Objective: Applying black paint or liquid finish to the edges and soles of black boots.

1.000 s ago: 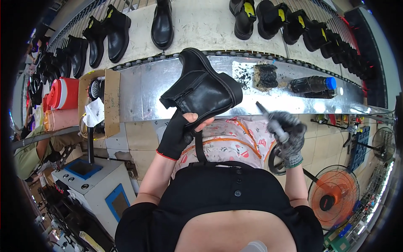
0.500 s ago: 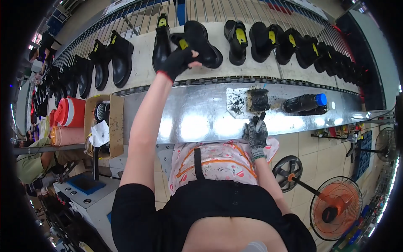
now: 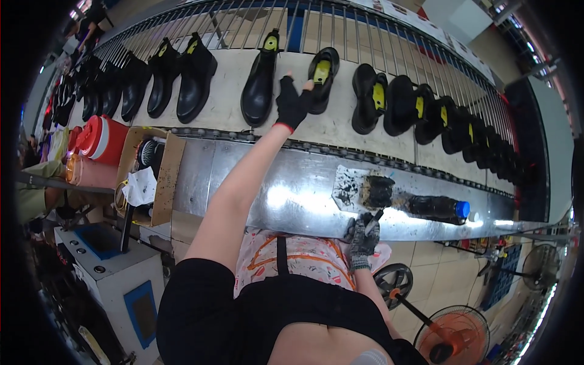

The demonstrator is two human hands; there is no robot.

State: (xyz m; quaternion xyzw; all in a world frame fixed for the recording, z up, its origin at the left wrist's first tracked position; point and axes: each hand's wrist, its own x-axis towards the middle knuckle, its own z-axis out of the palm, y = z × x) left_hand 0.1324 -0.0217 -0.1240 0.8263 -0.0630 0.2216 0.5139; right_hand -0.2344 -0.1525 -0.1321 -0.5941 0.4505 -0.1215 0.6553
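Observation:
My left hand (image 3: pixel 294 104), in a black fingerless glove with a red cuff, is open over the pale conveyor belt (image 3: pixel 228 109). Its thumb and a finger spread apart beside a black boot (image 3: pixel 322 82) with a yellow inside; whether the thumb touches it I cannot tell. Left of the hand stands another black boot (image 3: pixel 258 91). Down at the right, my right hand (image 3: pixel 364 240), in a grey stained knit glove, is closed around a slim tool (image 3: pixel 375 220) with a dark end. That hand rests at the near edge of the metal table (image 3: pixel 292 204), below a black-smeared block (image 3: pixel 378 191).
Several black boots (image 3: pixel 401 106) line the belt both ways. A chain (image 3: pixel 328 149) runs along its near edge. A dark bottle with a blue cap (image 3: pixel 438 208) lies right of the block. At left are a cardboard box (image 3: pixel 165 176) and a red jug (image 3: pixel 103 141); a fan (image 3: pixel 453 337) stands lower right.
The boot at my left hand was tilted in its grip; now it sits on the belt and the fingers have let go. The whole view has shifted, while my right hand still holds the tool.

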